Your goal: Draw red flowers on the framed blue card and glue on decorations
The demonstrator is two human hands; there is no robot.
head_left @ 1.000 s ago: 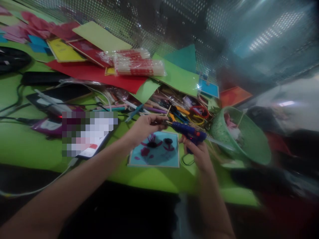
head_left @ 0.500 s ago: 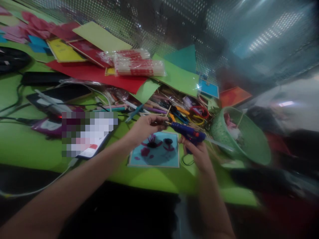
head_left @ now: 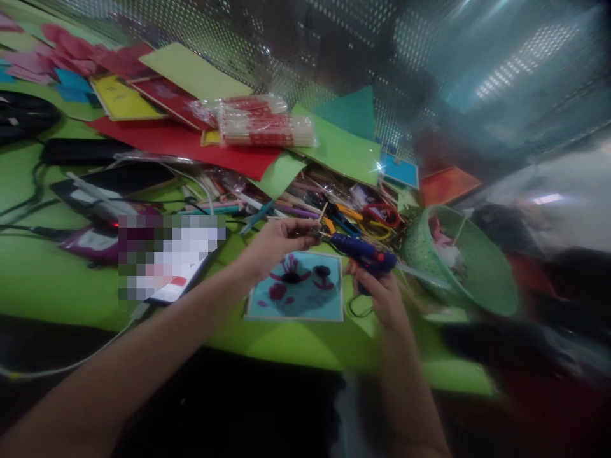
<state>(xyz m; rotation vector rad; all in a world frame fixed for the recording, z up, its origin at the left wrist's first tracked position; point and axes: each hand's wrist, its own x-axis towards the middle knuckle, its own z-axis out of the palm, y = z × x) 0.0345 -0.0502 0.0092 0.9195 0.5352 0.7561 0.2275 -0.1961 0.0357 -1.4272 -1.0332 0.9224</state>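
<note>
A blue glue gun is gripped by my right hand, its nozzle pointing left. Facing that nozzle, my left hand pinches a small dark piece between thumb and fingers; the piece is too small to make out well. Below both hands lies a light blue card with a pale border, bearing dark round shapes and magenta cut-out shapes. A clear glue stick sticks out of the gun's rear.
Right of my right hand stands a green basket. Behind my hands are scissors, pens and sticks. Packaged sticks lie on coloured sheets. A phone with a cable and a purple object lie left.
The glue gun has moved slightly right, so its nozzle is a little farther from my left fingertips. My left hand has barely shifted.
</note>
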